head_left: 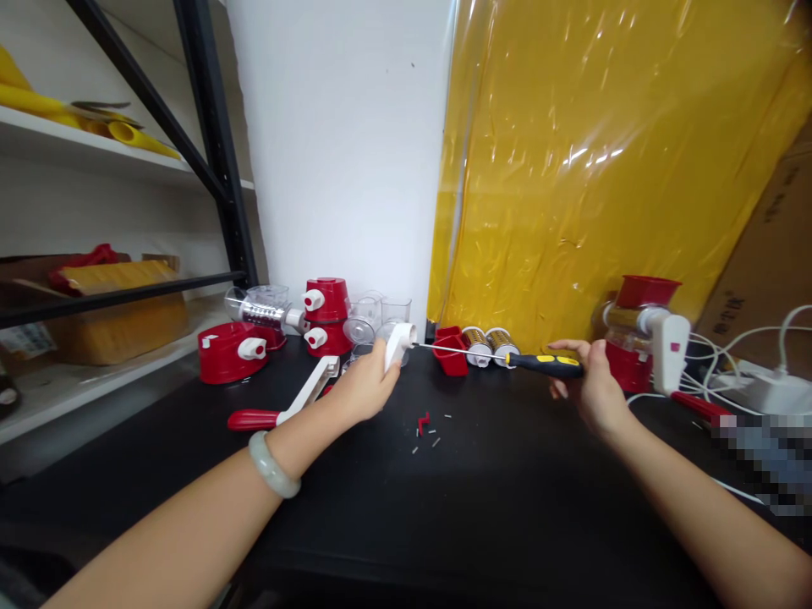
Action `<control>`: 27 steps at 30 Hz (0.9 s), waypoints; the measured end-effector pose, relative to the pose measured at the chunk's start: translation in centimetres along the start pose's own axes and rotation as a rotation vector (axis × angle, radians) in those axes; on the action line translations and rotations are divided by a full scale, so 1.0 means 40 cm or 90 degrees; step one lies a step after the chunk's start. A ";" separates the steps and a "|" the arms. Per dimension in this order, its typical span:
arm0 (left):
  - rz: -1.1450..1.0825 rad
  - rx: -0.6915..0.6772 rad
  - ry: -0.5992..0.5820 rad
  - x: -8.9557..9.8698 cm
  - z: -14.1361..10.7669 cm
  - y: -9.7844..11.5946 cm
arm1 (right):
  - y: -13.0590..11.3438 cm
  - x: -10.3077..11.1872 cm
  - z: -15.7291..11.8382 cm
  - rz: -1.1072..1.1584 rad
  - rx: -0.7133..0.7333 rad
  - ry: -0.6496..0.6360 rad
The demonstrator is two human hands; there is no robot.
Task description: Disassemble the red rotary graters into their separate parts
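My left hand (364, 385), with a pale bangle (272, 465) at its wrist, is closed round a small white plastic part (399, 341) above the table. The tip of a long screwdriver (544, 364) meets the opening in this part; its shaft runs level to a black and yellow handle. At the handle's end is my right hand (596, 385), gripping it with the fingers partly hidden. Beside my left forearm lies a white crank handle (310, 393) with a red grip. Below, a small red piece (423, 423) and several tiny pins (436, 441) lie on the black table (482, 516).
Red grater bases (232, 353), stacked red housings (326, 317) and clear plastic parts (374, 309) stand at the back left. Metal grater drums (488, 345) and a red tray (451, 351) are behind the screwdriver. At right are an assembled grater (644, 334) and white cables (704, 372).
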State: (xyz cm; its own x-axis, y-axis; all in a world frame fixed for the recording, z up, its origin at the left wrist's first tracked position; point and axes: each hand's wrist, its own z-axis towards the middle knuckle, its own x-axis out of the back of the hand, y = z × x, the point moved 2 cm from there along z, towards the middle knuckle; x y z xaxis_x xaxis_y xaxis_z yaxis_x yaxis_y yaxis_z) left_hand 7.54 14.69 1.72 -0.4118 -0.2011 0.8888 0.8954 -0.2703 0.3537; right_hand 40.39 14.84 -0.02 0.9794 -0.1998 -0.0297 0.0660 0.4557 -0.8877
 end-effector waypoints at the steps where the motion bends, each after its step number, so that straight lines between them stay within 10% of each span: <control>1: 0.004 -0.003 0.000 -0.002 0.000 0.000 | -0.001 0.001 0.000 -0.057 -0.009 0.001; 13: -0.022 0.023 0.015 0.015 0.001 0.000 | 0.006 0.002 0.003 0.064 0.017 -0.046; 20: -0.014 0.000 -0.006 0.002 0.000 -0.001 | 0.002 0.013 0.003 -0.152 0.015 -0.017; 27: -0.022 0.017 0.008 0.006 0.003 -0.004 | 0.006 0.008 0.008 0.079 0.041 -0.041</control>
State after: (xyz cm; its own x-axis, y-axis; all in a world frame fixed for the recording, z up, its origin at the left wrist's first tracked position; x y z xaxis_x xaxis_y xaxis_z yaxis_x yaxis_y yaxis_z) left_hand 7.30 14.79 1.90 -0.4449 -0.2042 0.8720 0.8847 -0.2517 0.3924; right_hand 40.79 15.16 -0.12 0.9909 -0.0832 -0.1056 -0.0460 0.5278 -0.8481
